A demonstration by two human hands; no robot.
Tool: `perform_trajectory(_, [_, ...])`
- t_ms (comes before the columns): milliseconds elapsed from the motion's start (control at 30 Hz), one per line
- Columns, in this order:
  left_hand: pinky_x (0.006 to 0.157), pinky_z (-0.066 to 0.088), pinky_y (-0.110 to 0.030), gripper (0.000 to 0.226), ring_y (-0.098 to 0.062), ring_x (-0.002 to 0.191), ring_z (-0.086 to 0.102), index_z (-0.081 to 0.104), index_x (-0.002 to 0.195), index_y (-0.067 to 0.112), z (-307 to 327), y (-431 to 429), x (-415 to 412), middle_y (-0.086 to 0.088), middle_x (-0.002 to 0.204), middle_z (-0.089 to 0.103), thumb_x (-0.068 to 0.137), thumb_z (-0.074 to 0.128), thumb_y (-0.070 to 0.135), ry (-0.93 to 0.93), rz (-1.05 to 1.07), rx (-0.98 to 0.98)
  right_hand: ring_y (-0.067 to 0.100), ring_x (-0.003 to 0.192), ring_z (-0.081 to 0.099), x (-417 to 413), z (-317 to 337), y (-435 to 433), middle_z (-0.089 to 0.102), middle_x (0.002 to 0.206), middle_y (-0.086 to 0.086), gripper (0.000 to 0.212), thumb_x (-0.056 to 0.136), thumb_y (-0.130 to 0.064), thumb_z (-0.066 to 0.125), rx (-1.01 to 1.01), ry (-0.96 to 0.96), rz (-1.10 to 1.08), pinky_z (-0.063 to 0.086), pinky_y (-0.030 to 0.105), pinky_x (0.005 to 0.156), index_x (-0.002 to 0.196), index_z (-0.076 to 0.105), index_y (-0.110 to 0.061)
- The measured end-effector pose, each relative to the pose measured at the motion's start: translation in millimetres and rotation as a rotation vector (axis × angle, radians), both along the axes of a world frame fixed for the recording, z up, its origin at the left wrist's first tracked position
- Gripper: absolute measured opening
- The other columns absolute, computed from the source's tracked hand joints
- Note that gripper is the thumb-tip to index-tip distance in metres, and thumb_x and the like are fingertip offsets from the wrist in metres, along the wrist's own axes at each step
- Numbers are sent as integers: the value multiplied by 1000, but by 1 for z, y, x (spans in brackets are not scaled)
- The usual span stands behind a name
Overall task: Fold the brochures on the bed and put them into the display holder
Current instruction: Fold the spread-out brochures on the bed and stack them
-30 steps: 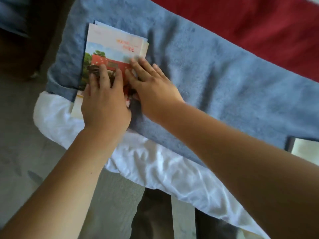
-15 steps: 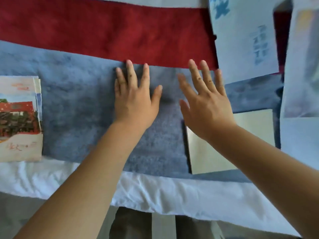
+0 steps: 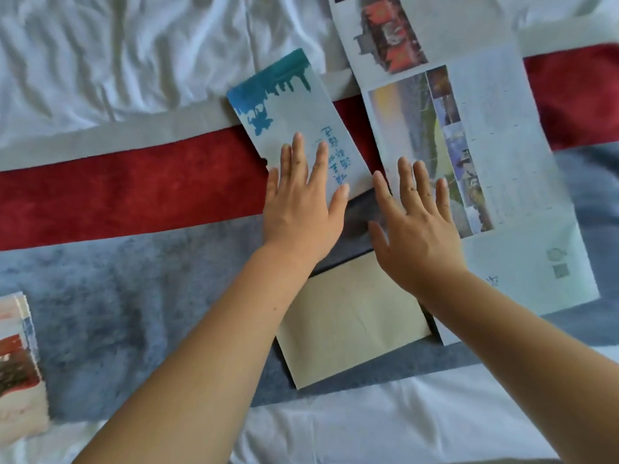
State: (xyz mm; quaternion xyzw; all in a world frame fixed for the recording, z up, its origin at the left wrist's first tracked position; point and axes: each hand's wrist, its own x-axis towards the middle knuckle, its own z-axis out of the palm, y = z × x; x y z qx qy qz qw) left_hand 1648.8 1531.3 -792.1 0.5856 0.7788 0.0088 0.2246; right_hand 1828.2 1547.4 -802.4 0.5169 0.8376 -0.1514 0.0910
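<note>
A folded brochure (image 3: 291, 108) with a teal skyline print lies tilted across the red stripe of the bed. My left hand (image 3: 301, 205) rests flat on its near end, fingers spread. My right hand (image 3: 415, 222) is flat and open beside it, fingertips on the edge of a large unfolded brochure (image 3: 475, 169) with photos and text. Below both hands lies a beige display holder (image 3: 351, 323) with a dark rim, partly hidden by my forearms. A stack of folded brochures (image 3: 18, 366) with red pictures sits at the left edge.
The bed has a white sheet (image 3: 117, 51), a red band (image 3: 117, 192) and a blue-grey runner (image 3: 134, 303). Another unfolded sheet (image 3: 385, 28) with red building photos lies at the top right. White sheet (image 3: 385, 416) runs along the near edge.
The view moved from the left stack toward the right. Both hands left the folded stack and travelled to the teal brochure and the large unfolded sheet.
</note>
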Motion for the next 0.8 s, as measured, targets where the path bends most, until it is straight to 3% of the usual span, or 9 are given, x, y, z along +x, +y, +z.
perform_trajectory(133, [128, 9, -48, 71, -30, 159, -4, 3, 165, 22, -2, 32, 25, -11, 172, -8, 107, 31, 53, -3, -62, -2, 37, 158, -12, 27, -5, 10, -7, 172, 19, 81, 104, -53, 42, -21, -9, -99, -9, 52, 127, 166, 4, -18])
perform_trajectory(233, [128, 7, -49, 72, -32, 158, -8, 5, 165, 23, -3, 57, 44, -12, 172, -6, 106, 34, 52, -43, -81, -13, 33, 158, -16, 42, -12, 12, -10, 173, 10, 86, 102, -61, 36, -82, 33, -171, -10, 49, 126, 166, -1, -18])
perform_trajectory(433, [126, -5, -55, 78, -41, 154, -20, 7, 164, 29, -2, 100, 75, -18, 171, 3, 102, 45, 56, -216, 105, -112, 30, 159, -13, 47, -32, 7, -2, 174, 7, 80, 102, -58, 34, -33, 171, -203, -9, 49, 128, 167, 8, -17])
perform_trajectory(533, [127, -5, -52, 75, -39, 157, 0, 17, 163, 27, -1, 109, 79, -19, 169, 13, 101, 56, 43, -269, 180, -22, 32, 160, -3, 45, -40, 2, 6, 174, 9, 80, 101, -54, 41, 18, 224, -226, -1, 53, 129, 166, 16, -15])
perform_trajectory(633, [128, 14, -40, 67, -26, 151, 31, 36, 158, 17, -1, 100, 80, -10, 166, 29, 97, 65, 17, -384, 260, 190, 34, 160, -3, 42, -44, 1, 5, 174, 11, 80, 100, -52, 42, 42, 250, -245, -1, 55, 128, 166, 17, -14])
perform_trajectory(733, [113, 43, -31, 60, -24, 138, 50, 47, 152, 10, -3, 80, 87, -6, 156, 45, 95, 64, 1, -486, 285, 370, 30, 159, -16, 40, -41, -1, -6, 174, 5, 81, 100, -53, 41, -38, 314, -251, -12, 52, 127, 167, 10, -20])
perform_trajectory(800, [106, 43, -15, 60, -20, 134, 52, 48, 151, 11, -5, 68, 94, -4, 149, 51, 95, 63, -2, -477, 261, 378, 25, 158, -20, 41, -36, -3, -8, 174, 1, 79, 101, -51, 42, -102, 370, -240, -14, 52, 126, 167, 8, -24])
